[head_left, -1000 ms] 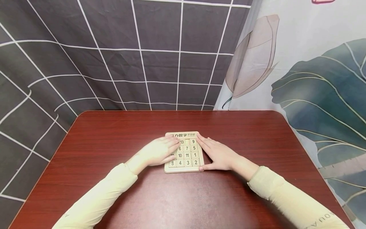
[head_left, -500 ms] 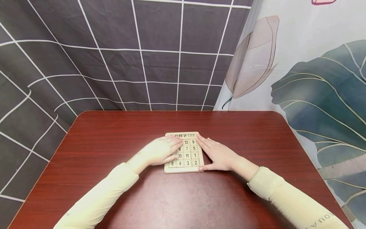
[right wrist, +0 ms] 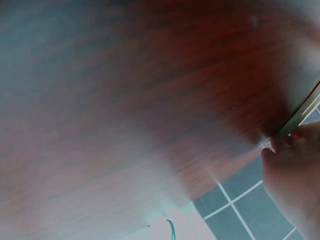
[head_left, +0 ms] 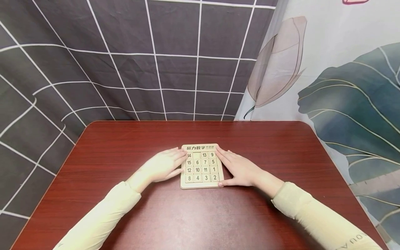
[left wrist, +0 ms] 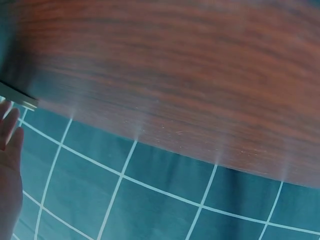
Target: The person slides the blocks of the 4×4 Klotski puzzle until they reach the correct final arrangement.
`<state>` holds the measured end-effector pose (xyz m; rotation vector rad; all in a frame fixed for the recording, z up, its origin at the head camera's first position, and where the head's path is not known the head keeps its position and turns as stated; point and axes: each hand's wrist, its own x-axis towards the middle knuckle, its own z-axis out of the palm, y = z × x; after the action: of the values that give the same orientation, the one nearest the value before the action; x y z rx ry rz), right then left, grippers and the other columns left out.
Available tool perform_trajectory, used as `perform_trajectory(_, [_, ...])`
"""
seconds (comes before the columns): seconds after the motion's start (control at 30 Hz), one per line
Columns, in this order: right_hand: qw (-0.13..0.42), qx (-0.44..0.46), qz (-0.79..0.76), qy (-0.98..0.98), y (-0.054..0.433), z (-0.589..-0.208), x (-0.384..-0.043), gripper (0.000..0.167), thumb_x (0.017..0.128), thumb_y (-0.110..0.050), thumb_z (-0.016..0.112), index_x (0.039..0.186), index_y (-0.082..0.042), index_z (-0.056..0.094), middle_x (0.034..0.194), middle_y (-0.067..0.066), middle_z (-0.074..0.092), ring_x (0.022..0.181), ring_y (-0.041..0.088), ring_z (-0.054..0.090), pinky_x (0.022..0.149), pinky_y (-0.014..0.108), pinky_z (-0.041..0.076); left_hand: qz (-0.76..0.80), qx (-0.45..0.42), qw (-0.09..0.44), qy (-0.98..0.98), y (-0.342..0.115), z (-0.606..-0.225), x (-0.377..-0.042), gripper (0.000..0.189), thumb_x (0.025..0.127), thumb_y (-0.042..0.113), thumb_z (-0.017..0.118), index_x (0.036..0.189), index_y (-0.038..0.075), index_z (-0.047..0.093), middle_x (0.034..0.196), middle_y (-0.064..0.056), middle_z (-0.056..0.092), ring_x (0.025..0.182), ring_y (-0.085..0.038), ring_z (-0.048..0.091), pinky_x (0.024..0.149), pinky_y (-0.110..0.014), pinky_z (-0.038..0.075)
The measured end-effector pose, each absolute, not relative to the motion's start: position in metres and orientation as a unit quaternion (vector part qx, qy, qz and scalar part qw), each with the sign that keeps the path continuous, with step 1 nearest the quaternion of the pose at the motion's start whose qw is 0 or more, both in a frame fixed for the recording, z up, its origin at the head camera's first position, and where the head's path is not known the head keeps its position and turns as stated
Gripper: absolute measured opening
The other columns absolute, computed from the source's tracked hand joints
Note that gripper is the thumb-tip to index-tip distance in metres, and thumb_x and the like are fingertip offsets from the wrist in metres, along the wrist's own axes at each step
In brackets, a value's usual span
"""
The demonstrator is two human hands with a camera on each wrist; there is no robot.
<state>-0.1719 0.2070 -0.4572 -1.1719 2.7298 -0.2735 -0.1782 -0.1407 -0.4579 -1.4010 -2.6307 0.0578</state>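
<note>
A pale wooden number-slide puzzle (head_left: 202, 185) lies flat on the table, with dark characters printed along its top. Its tiles stand in a square grid; the top row reads 14, a bare slot (head_left: 197, 155), 13 and 9. At the board's left edge, my left hand (head_left: 162, 166) has straight fingers, their tips beside the 14 tile (head_left: 189, 155). My right hand (head_left: 242, 169) rests against the right edge, index finger extended at the upper corner and thumb on the lower corner. The right wrist view shows that hand (right wrist: 295, 172) at the board's edge (right wrist: 302, 112).
The puzzle lies on a reddish-brown wooden table (head_left: 200, 215). Behind the table hangs a dark grey cloth (head_left: 175, 73) with white grid lines. To the right is a pale curtain (head_left: 328, 34) with large leaf prints.
The 13 tile has slid right, next to the 9, leaving the slot to its left. My left hand has drawn back leftward off the tiles, uncovering the left column. My right hand has stayed put.
</note>
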Motion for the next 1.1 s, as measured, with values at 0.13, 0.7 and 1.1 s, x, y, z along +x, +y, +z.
perform_trajectory(0.13, [0.08, -0.39, -0.092, 0.913, 0.207, -0.457, -0.172, 0.116, 0.09, -0.068, 0.072, 0.168, 0.0, 0.02, 0.179, 0.014, 0.011, 0.163, 0.03, 0.03, 0.133, 0.05, 0.03, 0.018, -0.473, 0.086, -0.877, -0.138, -0.457, -0.177, 0.056, 0.103, 0.038, 0.066, 0.143, -0.001, 0.064, 0.148, -0.016, 0.065, 0.14, -0.031, 0.062, 0.124, -0.043, 0.047])
perform_trajectory(0.7, [0.083, -0.387, -0.091, 0.914, 0.207, -0.458, -0.172, 0.115, 0.091, -0.069, 0.07, 0.169, -0.001, 0.021, 0.179, 0.014, 0.011, 0.163, 0.03, 0.03, 0.133, 0.05, 0.031, 0.034, -0.487, 0.068, -0.87, -0.117, -0.453, -0.18, 0.059, 0.105, 0.042, 0.06, 0.147, 0.001, 0.06, 0.152, -0.015, 0.062, 0.144, -0.028, 0.059, 0.124, -0.041, 0.046])
perform_trajectory(1.1, [0.086, -0.385, -0.087, 0.915, 0.207, -0.458, -0.171, 0.116, 0.09, -0.07, 0.07, 0.169, -0.002, 0.019, 0.18, 0.013, 0.01, 0.163, 0.03, 0.029, 0.133, 0.05, 0.031, 0.025, -0.504, 0.1, -0.858, -0.139, -0.457, -0.168, 0.058, 0.103, 0.04, 0.065, 0.146, 0.001, 0.062, 0.15, -0.014, 0.065, 0.142, -0.027, 0.061, 0.124, -0.04, 0.046])
